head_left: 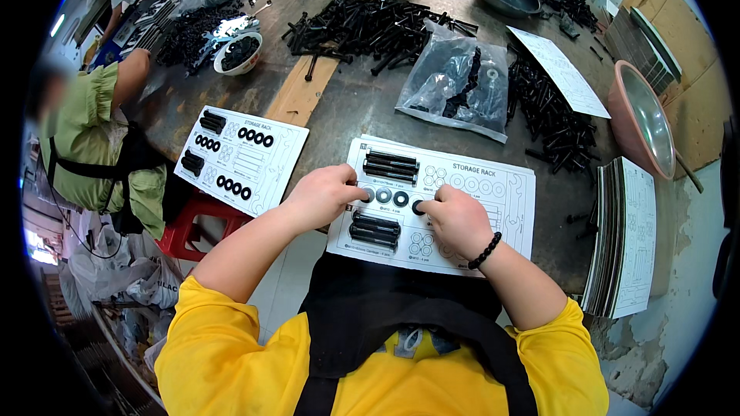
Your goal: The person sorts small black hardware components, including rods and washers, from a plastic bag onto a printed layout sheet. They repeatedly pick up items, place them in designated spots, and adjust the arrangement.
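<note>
A white printed card [505, 185] lies in front of me at the table's edge. One bundle of black bolts [391, 167] rests near its top and a second bolt bundle [375, 230] lower down. Between them runs a row of washers [384, 196], some silver-looking, some dark. My left hand [327, 194] is closed at the row's left end, its fingertips on a washer mostly hidden by them. With fingers pinched together, my right hand [461, 219] holds a black washer [418, 207] against the card at the row's right end.
A similar card [258, 156] with black parts lies left, beside a person in green [104, 108]. Ahead are a bolt pile [362, 27], a plastic bag [455, 85] and a white bowl [238, 54]. Stacked cards [620, 239] and a pink basin [644, 119] stand right.
</note>
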`<state>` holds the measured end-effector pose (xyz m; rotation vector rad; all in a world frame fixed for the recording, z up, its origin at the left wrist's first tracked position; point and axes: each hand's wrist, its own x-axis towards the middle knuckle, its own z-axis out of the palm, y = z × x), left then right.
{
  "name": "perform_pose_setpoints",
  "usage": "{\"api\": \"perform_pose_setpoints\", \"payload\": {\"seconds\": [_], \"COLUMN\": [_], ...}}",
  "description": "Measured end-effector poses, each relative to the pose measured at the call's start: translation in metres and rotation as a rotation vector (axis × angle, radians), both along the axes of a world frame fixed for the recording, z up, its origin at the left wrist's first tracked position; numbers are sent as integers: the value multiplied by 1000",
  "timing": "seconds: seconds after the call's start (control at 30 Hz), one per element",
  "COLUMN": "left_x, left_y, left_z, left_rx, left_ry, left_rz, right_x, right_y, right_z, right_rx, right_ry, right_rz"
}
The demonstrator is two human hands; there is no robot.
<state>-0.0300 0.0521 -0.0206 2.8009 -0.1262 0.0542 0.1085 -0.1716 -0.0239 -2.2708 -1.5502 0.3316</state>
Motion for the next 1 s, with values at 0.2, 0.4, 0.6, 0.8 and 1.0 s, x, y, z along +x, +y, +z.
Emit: {"api": "perform_pose_setpoints", "payload": {"seconds": [0.2,0.4,0.6,0.8,1.0], "left_x": [0,3,23,111,204], "left_y": [3,1,3,0,-16], "left_z": [-6,-5,5,6,-19], "left_rx": [45,19,-107,-63,256], "left_ry": [-46,-35,-192,-327,-335], "left_rz": [1,-7,61,-38,-69], "right_x": [3,3,43,128,174], "right_y": [1,3,0,13,60], "right_z": [-4,-1,3,-9,-28], "right_rx": [24,3,190,228,264], "right_ry": [-84,-46,-62,-176,-282], "right_rz": [-16,-9,-110,-266,-345]}}
